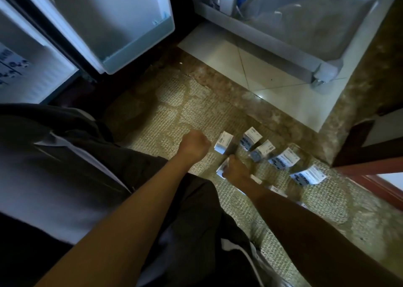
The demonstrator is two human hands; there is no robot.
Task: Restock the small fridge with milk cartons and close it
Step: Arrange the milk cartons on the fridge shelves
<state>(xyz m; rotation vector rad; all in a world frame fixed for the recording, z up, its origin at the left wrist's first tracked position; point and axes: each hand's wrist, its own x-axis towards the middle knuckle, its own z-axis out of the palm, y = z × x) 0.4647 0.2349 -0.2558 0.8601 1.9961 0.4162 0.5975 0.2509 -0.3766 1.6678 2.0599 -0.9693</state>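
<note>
Right hand [236, 171] low over rug [174, 103], fingers curled round carton [222, 168], white end poking out toward left hand [194, 143]. Left hand curled in fist, nothing seen in it. Next carton [223, 143] just beside its knuckles, on its right. Spare cartons [283, 159] fan out rightward, nearer right hand. Fridge door shelf [139, 53] open, up-left, well apart, left arm's side.
</note>
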